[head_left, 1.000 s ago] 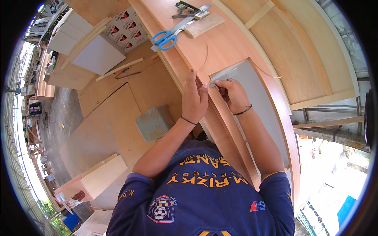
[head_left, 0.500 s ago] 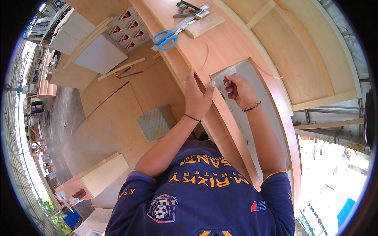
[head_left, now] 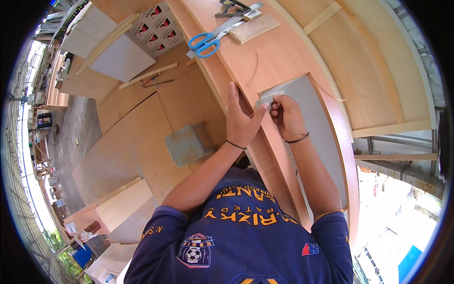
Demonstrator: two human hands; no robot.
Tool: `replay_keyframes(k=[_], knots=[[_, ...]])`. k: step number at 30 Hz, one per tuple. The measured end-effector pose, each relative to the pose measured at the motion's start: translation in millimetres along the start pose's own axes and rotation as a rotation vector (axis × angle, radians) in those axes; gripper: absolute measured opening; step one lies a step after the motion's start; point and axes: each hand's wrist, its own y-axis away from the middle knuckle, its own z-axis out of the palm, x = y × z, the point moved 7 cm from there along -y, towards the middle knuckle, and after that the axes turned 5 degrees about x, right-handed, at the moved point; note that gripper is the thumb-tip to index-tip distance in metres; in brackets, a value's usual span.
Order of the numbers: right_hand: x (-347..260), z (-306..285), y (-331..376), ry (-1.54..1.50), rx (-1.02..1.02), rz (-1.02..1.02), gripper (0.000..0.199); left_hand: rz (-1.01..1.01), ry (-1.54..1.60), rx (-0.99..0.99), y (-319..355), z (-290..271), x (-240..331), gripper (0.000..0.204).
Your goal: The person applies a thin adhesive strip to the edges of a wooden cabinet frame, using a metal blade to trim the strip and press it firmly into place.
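The left hand lies flat along the front edge of a long wooden panel, fingers pressed together and pointing toward twelve o'clock, thumb stretched out toward two o'clock until it nearly meets the other hand; a thin dark band circles that wrist. The right hand sits just beside it at three o'clock, knuckles curled, fingertips pinching the near corner of a grey sheet that lies on the panel; a small flat metal piece shows at that corner under the fingertips, though whether the fingers grip it or only press on it cannot be told. A dark band is on this wrist too. The grey sheet runs from the hands down toward five o'clock, flush with the panel's surface. A thin curl of edge strip lies on the panel at twelve o'clock from the hands. Farther up, well apart, blue-handled scissors rest on the panel, their blades pointing toward a small wooden block and a metal square at one o'clock from them. Down on the floor at nine o'clock from the left hand lies a grey mesh pad on plywood sheets, and a pale wooden box stands at seven o'clock
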Motion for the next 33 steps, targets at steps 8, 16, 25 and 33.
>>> replay_keyframes(k=[8, 16, 25, 33], knots=[[-2.6, 0.2, 1.2, 0.111, -0.042, 0.012, 0.019, -0.013, 0.0, 0.056, 2.0, 0.9, -7.2, 0.077], [1.8, 6.5, 7.4, 0.073, -0.024, -0.018, 0.024, 0.022, 0.052, 0.119, 4.7, 1.0, -10.0, 0.065], [-1.7, 9.7, 11.6, 0.155, 0.043, -0.035, 0.028, 0.028, 0.07, 0.137, 4.3, 1.6, -11.0, 0.059], [4.3, 7.4, 5.0, 0.158, 0.016, -0.062, 0.028, 0.037, 0.064, 0.156, 3.9, 0.9, -14.5, 0.053]])
